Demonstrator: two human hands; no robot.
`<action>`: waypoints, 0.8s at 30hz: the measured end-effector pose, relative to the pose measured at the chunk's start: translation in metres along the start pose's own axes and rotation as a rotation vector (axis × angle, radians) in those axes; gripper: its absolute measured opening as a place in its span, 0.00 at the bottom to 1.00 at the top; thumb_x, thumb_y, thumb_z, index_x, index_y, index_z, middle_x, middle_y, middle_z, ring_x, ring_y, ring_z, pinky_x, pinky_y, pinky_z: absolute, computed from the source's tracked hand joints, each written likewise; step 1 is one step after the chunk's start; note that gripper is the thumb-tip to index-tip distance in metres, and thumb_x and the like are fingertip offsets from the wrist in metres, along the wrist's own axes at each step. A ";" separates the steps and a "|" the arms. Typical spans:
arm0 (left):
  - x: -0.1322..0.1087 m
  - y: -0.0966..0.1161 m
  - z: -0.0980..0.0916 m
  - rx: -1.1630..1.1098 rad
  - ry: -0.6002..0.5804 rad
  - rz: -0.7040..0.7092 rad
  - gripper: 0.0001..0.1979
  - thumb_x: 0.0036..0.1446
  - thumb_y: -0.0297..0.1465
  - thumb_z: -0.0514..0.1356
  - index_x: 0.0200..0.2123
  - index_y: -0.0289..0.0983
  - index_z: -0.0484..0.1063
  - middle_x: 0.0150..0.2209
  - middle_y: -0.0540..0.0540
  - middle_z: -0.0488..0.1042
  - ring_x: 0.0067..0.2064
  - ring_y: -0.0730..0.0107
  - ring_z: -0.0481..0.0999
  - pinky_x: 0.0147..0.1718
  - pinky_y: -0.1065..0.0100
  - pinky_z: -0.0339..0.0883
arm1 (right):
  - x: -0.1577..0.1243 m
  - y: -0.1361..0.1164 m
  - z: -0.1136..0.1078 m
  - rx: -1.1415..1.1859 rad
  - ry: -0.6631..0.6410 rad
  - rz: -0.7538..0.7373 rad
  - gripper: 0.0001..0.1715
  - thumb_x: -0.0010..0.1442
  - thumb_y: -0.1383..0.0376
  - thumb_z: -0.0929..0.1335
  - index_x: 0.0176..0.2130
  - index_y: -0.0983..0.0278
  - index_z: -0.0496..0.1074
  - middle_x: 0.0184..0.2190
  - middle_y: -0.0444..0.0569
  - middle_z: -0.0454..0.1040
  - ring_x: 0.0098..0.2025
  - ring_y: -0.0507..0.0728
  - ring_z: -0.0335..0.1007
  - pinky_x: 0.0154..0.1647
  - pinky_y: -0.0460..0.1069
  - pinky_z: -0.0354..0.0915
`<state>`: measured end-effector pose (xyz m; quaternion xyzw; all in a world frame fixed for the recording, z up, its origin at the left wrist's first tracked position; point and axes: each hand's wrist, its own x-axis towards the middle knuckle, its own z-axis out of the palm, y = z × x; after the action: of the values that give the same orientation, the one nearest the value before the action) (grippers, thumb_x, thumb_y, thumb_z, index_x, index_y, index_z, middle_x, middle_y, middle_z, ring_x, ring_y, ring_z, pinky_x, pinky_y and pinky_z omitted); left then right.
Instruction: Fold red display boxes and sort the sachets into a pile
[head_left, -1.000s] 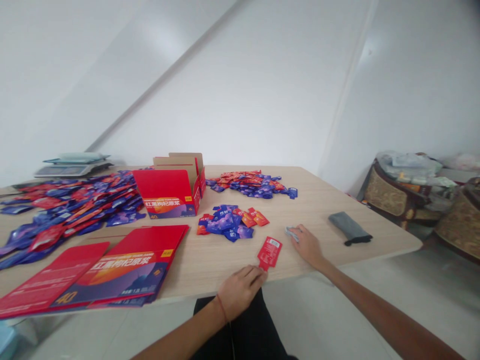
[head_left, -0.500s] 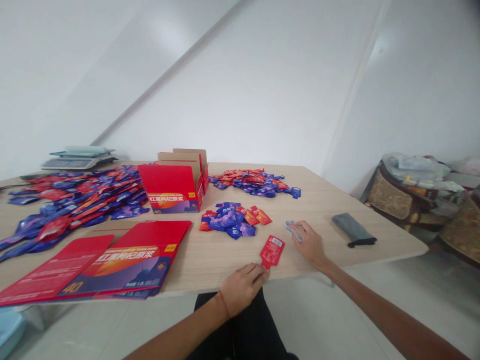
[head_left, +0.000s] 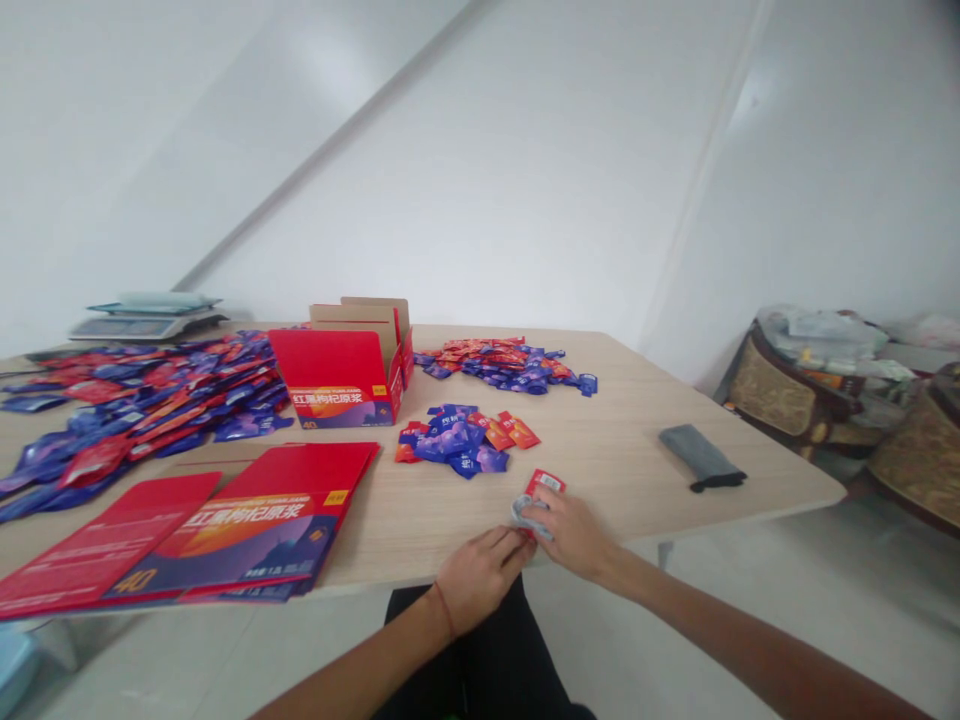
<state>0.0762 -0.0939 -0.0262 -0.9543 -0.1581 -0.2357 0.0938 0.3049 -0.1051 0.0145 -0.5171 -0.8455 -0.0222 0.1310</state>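
Observation:
A red sachet [head_left: 547, 482] with a white barcode label lies flat near the table's front edge. Its narrow neck end is under the fingers of my left hand [head_left: 480, 575], closed on it. My right hand [head_left: 576, 535] grips a crumpled grey cloth [head_left: 528, 513], which rests on the sachet and hides most of it. Just beyond them sits a small pile of blue and red sachets [head_left: 461, 440], several of them overlapping.
Printed red boxes [head_left: 337, 385] stand open behind folded red cartons [head_left: 277, 510]. A large sachet heap [head_left: 180, 390] spreads at left, another heap [head_left: 495, 365] at the back. A scale [head_left: 146, 325] stands far left. A grey pouch [head_left: 699, 455] lies right; a loaded chair [head_left: 787, 380] stands beyond.
My right hand has moved left with the grey cloth, from bare tabletop onto the red sachet. My left hand stays at the sachet's neck.

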 end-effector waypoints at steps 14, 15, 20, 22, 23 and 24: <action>0.000 0.000 -0.003 -0.001 0.005 0.004 0.19 0.70 0.26 0.56 0.63 0.33 0.66 0.52 0.38 0.75 0.53 0.59 0.74 0.54 0.60 0.73 | 0.032 0.068 -0.008 -0.057 -0.016 0.285 0.17 0.69 0.62 0.64 0.50 0.58 0.80 0.47 0.50 0.77 0.46 0.56 0.73 0.48 0.47 0.63; -0.001 0.000 -0.002 -0.003 0.006 0.003 0.19 0.70 0.26 0.56 0.63 0.33 0.66 0.52 0.38 0.75 0.53 0.59 0.74 0.54 0.60 0.73 | 0.034 0.075 -0.007 -0.053 -0.005 0.326 0.16 0.69 0.62 0.64 0.49 0.58 0.80 0.46 0.50 0.78 0.46 0.56 0.73 0.48 0.47 0.63; 0.001 0.001 -0.005 -0.031 -0.014 -0.024 0.17 0.71 0.27 0.55 0.61 0.34 0.67 0.52 0.39 0.75 0.52 0.60 0.74 0.53 0.61 0.73 | 0.036 0.102 -0.001 -0.009 0.154 0.506 0.17 0.69 0.61 0.64 0.50 0.57 0.80 0.46 0.50 0.78 0.46 0.55 0.73 0.45 0.46 0.63; 0.004 0.002 -0.008 -0.051 -0.022 -0.055 0.15 0.71 0.29 0.56 0.59 0.35 0.69 0.51 0.40 0.75 0.50 0.61 0.75 0.51 0.62 0.74 | 0.033 0.108 0.003 -0.036 0.194 0.559 0.18 0.70 0.61 0.63 0.50 0.58 0.79 0.45 0.50 0.78 0.44 0.55 0.73 0.44 0.46 0.62; 0.006 0.002 -0.009 -0.061 -0.024 -0.076 0.14 0.71 0.30 0.56 0.58 0.36 0.70 0.50 0.41 0.75 0.50 0.61 0.75 0.49 0.62 0.74 | 0.030 0.110 0.006 -0.057 0.200 0.578 0.18 0.70 0.61 0.62 0.51 0.58 0.79 0.45 0.50 0.78 0.44 0.55 0.72 0.43 0.46 0.62; 0.007 0.002 -0.010 -0.067 -0.023 -0.095 0.13 0.71 0.32 0.57 0.56 0.37 0.70 0.49 0.42 0.75 0.49 0.61 0.75 0.47 0.62 0.74 | 0.028 0.111 0.008 -0.079 0.197 0.592 0.18 0.70 0.61 0.62 0.51 0.58 0.79 0.45 0.50 0.77 0.43 0.54 0.72 0.42 0.46 0.62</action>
<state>0.0787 -0.0969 -0.0139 -0.9510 -0.1965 -0.2339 0.0486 0.3885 -0.0278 0.0025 -0.7408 -0.6400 -0.0661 0.1928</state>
